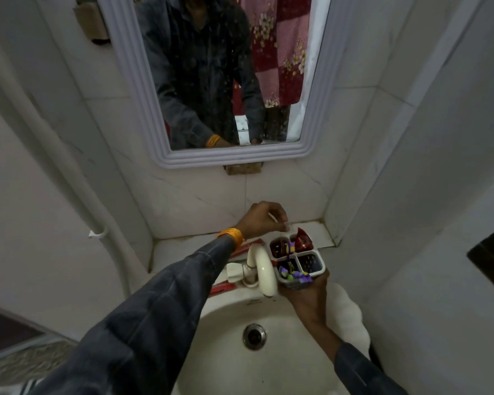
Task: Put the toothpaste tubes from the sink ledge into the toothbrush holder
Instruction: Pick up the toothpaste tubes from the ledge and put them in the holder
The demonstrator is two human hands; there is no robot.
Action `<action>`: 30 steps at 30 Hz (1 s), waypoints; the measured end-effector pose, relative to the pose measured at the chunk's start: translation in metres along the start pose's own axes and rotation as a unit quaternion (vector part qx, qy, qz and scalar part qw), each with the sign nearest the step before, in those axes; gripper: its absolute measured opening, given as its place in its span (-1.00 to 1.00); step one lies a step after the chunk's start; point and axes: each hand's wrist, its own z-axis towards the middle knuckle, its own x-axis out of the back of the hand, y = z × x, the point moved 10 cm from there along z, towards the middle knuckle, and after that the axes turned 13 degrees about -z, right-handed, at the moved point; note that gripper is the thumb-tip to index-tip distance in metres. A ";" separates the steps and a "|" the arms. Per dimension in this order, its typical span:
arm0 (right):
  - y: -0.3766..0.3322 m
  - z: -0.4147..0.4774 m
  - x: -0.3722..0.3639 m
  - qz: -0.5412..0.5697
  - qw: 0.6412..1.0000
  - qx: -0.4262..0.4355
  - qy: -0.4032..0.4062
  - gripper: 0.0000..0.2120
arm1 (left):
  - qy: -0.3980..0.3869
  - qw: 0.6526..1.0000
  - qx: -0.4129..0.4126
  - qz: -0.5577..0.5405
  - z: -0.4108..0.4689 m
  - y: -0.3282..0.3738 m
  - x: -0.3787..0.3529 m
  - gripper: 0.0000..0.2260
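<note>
Four compartments visible in white plastic toothbrush holder (297, 260), held over right rim of white ceramic basin (228, 337). Right hand (308, 297) wrapped around holder from below and the near side, fingers closed on its body; dark sleeve at the wrist. Left hand (264, 218) above far edge of holder, fingertips (283, 225) pinched narrowly around a small white cap-like end; cannot tell what it belongs to, nor whether it touches the red crumpled toothpaste tube (302, 239) standing in far right compartment. Far left compartment: dark red contents, identity unclear. Near left compartment: purple and yellow-green item (290, 273), too blurred to identify. Near right compartment: only slotted floor seen. Orange-gold bangle (231, 235) on left wrist, dark grey sleeve (160, 309) running down to lower left. Two red flat toothpaste tubes on white tiled sink ledge (322, 232): one (248, 246) lying behind left wrist, beside white curved plastic tap (261, 270); another (221, 287) partly hidden under left forearm at basin's left edge. Metal drain (254, 336) at centre of basin. White-framed wall mirror (223, 78) above, reflecting a person in dark shirt and pink-red floral cloth behind.
</note>
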 end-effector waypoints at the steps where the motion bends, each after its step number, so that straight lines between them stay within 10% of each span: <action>1: 0.003 0.001 0.003 -0.003 1.000 0.000 0.005 0.02 | 0.020 1.000 0.002 0.018 -0.003 -0.006 0.008 -0.85; 12: -0.001 -0.002 -0.003 0.019 1.000 -0.008 -0.008 0.00 | -0.032 0.913 0.272 0.302 -0.127 -0.189 0.014 -0.54; 23: -0.009 -0.006 0.000 0.004 1.000 0.008 0.005 0.01 | 0.055 0.917 0.215 0.333 -0.114 -0.149 0.065 -0.60; 30: -0.006 -0.003 0.001 0.005 1.000 0.007 0.001 0.00 | 0.130 0.985 0.056 0.094 -0.082 -0.032 0.085 -0.72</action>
